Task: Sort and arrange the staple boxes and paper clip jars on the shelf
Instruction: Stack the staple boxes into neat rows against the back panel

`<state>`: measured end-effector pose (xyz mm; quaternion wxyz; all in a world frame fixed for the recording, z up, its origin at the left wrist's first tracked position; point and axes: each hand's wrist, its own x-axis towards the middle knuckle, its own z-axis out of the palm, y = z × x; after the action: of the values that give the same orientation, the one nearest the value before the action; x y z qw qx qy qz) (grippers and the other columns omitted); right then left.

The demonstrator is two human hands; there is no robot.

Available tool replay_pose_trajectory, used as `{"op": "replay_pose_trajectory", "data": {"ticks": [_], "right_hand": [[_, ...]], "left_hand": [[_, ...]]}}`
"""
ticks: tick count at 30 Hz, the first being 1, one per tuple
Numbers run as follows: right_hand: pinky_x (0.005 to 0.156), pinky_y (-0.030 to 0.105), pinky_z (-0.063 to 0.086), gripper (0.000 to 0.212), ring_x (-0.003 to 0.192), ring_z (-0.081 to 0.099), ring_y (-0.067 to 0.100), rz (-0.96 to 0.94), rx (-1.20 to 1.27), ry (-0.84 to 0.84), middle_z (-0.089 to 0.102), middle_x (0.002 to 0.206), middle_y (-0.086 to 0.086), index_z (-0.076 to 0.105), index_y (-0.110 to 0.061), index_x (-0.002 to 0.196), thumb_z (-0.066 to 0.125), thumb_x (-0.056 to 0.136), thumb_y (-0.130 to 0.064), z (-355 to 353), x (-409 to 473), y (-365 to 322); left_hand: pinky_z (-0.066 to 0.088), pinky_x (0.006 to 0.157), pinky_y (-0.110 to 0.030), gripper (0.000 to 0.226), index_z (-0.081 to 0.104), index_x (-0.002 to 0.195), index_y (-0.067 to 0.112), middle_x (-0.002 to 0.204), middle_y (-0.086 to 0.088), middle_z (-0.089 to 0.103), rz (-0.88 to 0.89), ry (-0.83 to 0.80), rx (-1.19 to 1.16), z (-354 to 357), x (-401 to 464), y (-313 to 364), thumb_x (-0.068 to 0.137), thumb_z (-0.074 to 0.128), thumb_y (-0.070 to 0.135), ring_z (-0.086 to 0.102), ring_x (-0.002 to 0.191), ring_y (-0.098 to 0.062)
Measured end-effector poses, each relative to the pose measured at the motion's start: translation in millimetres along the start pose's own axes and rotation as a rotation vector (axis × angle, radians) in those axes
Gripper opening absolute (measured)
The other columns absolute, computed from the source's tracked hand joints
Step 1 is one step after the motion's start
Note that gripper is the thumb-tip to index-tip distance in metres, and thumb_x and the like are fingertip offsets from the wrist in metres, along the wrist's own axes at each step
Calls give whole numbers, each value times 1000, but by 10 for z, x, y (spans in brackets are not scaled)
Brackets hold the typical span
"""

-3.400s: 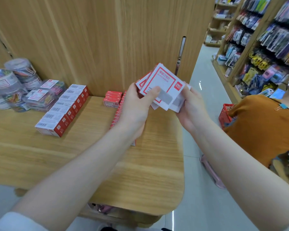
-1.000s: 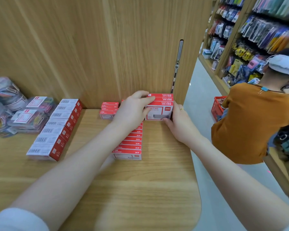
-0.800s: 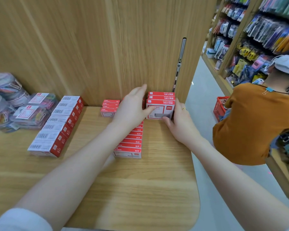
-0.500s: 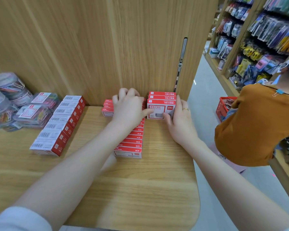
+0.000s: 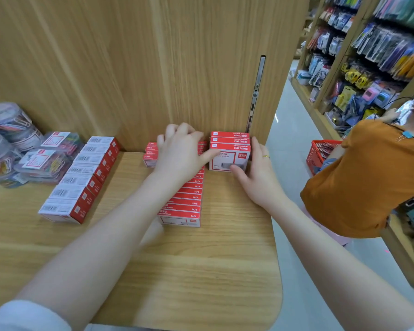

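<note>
A wooden back panel (image 5: 129,68) fills the upper left and centre of the frame, with a metal slotted rail (image 5: 256,91) running down its right edge. At the right edge a person in an orange shirt (image 5: 368,177) crouches on the pale floor (image 5: 294,144), beside a red shopping basket (image 5: 320,151). In the upper right, display racks (image 5: 373,56) hold hanging packets of stationery.
</note>
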<state>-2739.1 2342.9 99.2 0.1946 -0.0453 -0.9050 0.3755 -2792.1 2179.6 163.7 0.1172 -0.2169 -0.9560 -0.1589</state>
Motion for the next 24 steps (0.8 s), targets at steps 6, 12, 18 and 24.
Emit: {"op": "replay_pose_trajectory", "data": {"ticks": [6, 12, 18, 24], "right_hand": [[113, 30, 20, 70, 136, 26, 23, -91, -16, 198, 32, 144, 16, 23, -2, 142, 55, 88, -33, -126, -112, -179], [114, 28, 21, 47, 134, 30, 15, -425, 24, 207, 37, 139, 6, 38, -4, 133, 46, 90, -20, 33, -385, -651], [112, 10, 4, 56, 139, 12, 1, -274, -77, -206, 19, 146, -11, 27, -14, 143, 38, 92, -33, 300, -469, -792], [114, 16, 12, 53, 138, 18, 1, -58, 55, -157, 24, 149, -8, 23, -22, 142, 33, 92, -34, 417, -594, -728]], "left_hand": [[24, 101, -20, 39, 47, 131, 6, 136, -8, 46, -51, 187, -337, -134, -223, -439, 97, 41, 23, 39, 128, -21], [9, 109, -17, 44, 34, 141, 7, 152, -8, 26, -60, 0, -393, -107, -382, -892, 100, 33, 22, 21, 141, -16], [17, 113, -31, 54, 23, 146, 14, 151, -19, 23, -74, -189, -286, 19, -240, -1115, 96, 44, 17, 22, 141, -28], [30, 104, -34, 56, 32, 142, 13, 139, -20, 43, -2, -186, -222, 40, -162, -1116, 91, 55, 18, 41, 128, -32]]}}
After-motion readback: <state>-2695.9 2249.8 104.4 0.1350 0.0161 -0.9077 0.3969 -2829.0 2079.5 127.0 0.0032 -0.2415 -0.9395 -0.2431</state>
